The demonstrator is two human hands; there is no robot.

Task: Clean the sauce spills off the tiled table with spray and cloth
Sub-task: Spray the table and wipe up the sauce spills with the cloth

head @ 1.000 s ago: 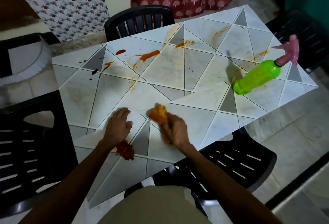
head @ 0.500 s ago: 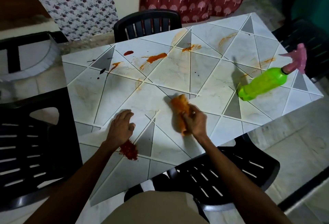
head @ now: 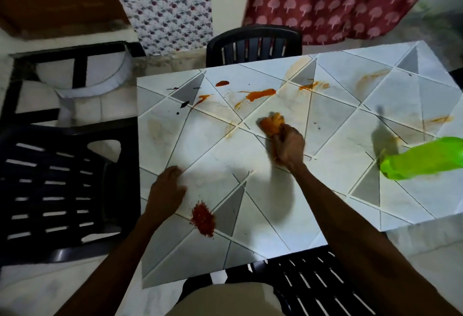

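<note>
Right hand [head: 288,147] fingers clench a crumpled orange-stained cloth [head: 271,123] on the white tiled worktop [head: 213,155], left hand [head: 166,190] loose; soaked cloth may smear sauce [head: 260,95].

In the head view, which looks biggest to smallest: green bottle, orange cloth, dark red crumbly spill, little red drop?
1. Bright green plastic spray bottle, partly cut off at the edge.
2/3. Crumpled orange cloth and dark red crumbly spill look alike; the right hand hides some cloth.
4. Small red oval drop.

Spray bottle [head: 423,162] right of cloth [head: 271,125]
</note>
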